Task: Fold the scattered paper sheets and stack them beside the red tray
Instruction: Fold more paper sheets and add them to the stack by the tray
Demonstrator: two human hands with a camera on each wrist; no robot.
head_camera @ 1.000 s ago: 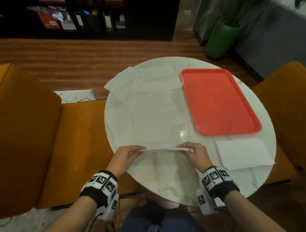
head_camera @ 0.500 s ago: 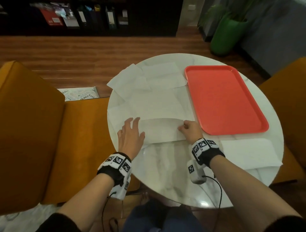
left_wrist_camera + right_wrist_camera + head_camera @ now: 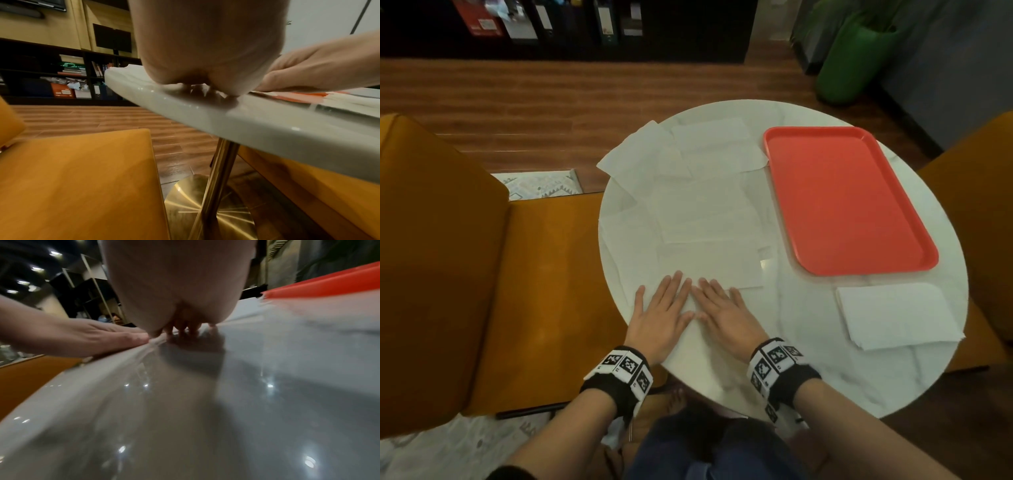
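Note:
A folded white sheet [image 3: 715, 267] lies at the near left of the round marble table [image 3: 808, 370]. My left hand [image 3: 664, 308] and right hand [image 3: 722, 308] lie flat side by side, fingers straight, pressing its near folded edge. Several unfolded white sheets [image 3: 688, 178] overlap farther back on the left half. The red tray [image 3: 842, 198] sits on the right. A folded stack of paper [image 3: 893, 315] rests just in front of the tray. In the left wrist view my left palm [image 3: 205, 48] presses on the table rim [image 3: 267, 126]; the right wrist view shows my right palm [image 3: 179, 288] flat on the table.
Orange chairs [image 3: 482, 291] flank the table on the left and right [image 3: 979, 205]. A green plant pot [image 3: 852, 58] stands at the back right on the wooden floor. Dark shelves [image 3: 551, 27] line the far wall. The table's gold leg [image 3: 216, 178] rises below the rim.
The near edge of the sheet was lifted and folded away from me. Both hands then came back to the near fold and now press flat on it.

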